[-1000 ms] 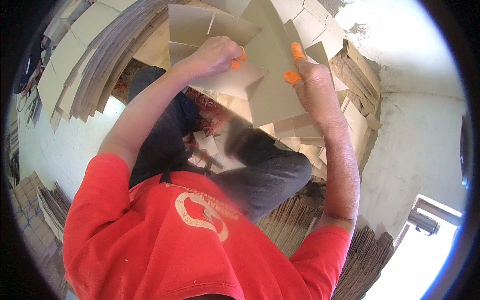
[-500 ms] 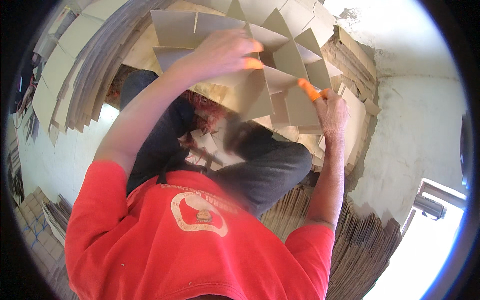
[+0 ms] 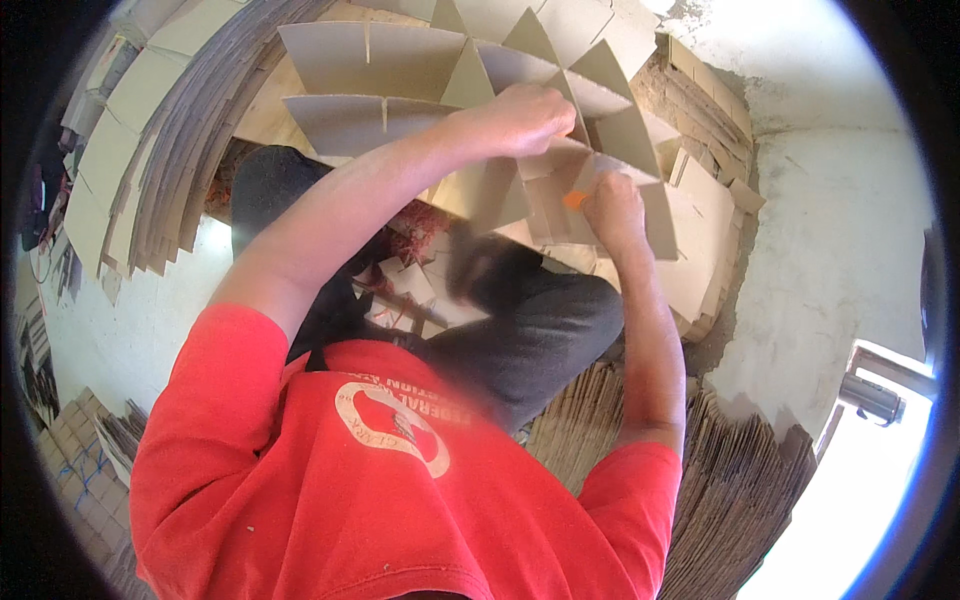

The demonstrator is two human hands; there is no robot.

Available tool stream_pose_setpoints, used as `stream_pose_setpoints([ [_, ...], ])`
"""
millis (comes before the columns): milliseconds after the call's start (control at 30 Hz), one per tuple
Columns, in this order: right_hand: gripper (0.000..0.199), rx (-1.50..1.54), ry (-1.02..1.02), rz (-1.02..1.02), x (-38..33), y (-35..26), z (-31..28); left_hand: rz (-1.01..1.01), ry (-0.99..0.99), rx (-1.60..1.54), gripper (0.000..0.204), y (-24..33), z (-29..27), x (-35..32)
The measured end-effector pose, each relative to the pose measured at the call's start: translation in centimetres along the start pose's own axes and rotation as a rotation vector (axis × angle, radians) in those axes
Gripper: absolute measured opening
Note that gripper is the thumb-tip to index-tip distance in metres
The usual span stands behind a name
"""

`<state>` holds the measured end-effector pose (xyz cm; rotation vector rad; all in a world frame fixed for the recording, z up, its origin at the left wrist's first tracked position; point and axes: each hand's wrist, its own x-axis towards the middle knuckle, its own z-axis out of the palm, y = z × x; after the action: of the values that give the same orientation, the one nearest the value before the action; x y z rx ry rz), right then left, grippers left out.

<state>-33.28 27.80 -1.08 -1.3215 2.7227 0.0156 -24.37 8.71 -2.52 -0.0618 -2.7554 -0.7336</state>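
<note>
A cardboard divider (image 3: pixel 375 62) of slotted, crossing strips stands before me, its panels upright and forming open cells. My left hand (image 3: pixel 528 118) is closed over the top edge near the middle of the grid, fingers curled down out of sight. My right hand (image 3: pixel 615 208) grips a panel at the near right part, fingers bent around its edge. An orange finger cover (image 3: pixel 575 200) shows on that hand. At the left end, two long strips stick out with a notch in each. Where the strips meet under my hands is hidden.
A wooden board (image 3: pixel 270 112) lies beneath the divider. Tall stacks of flat cardboard (image 3: pixel 165 150) stand at the left, more cardboard strips (image 3: pixel 735 490) at the lower right. Cardboard sheets (image 3: pixel 705 215) lie right of the divider, near a pale wall (image 3: pixel 830 210). My bent legs (image 3: pixel 540 330) are close below.
My left hand has moved right along the divider and closed. My right hand has shifted left and inward, its fingers now curled. The divider has slid slightly, its left end farther left.
</note>
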Motion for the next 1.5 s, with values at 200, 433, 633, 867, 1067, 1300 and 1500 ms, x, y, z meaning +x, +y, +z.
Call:
stream_pose_setpoints([
  [200,0.027,0.251,0.020,0.054,-1.3,0.3,-2.6,-0.115,-0.056,-0.067,0.013,1.8,-3.0,-0.9],
  [433,0.037,0.232,0.934,0.612,-5.1,18.4,-4.4,-0.176,0.552,-0.136,0.032,-0.5,-7.7,-8.6],
  [633,0.086,-0.121,0.373,1.005,-7.9,26.6,7.4,-0.418,0.574,0.131,0.039,-2.2,-10.7,-13.1],
  [867,0.079,0.095,0.345,0.985,-11.6,36.5,10.7,-0.510,0.508,0.197,0.036,-4.3,-10.9,-14.7],
  [1067,0.066,0.179,0.938,1.181,-18.0,43.7,7.3,-0.595,0.517,0.091,0.035,-5.3,-9.9,-14.5],
  [1300,0.049,0.706,1.504,0.620,-12.8,24.8,-11.8,-0.506,0.449,0.027,0.042,-5.7,-10.8,-17.6],
  [1500,0.042,0.752,1.008,0.137,-8.7,4.7,-17.4,-0.451,0.374,-0.027,0.039,-5.4,-9.7,-18.6],
])
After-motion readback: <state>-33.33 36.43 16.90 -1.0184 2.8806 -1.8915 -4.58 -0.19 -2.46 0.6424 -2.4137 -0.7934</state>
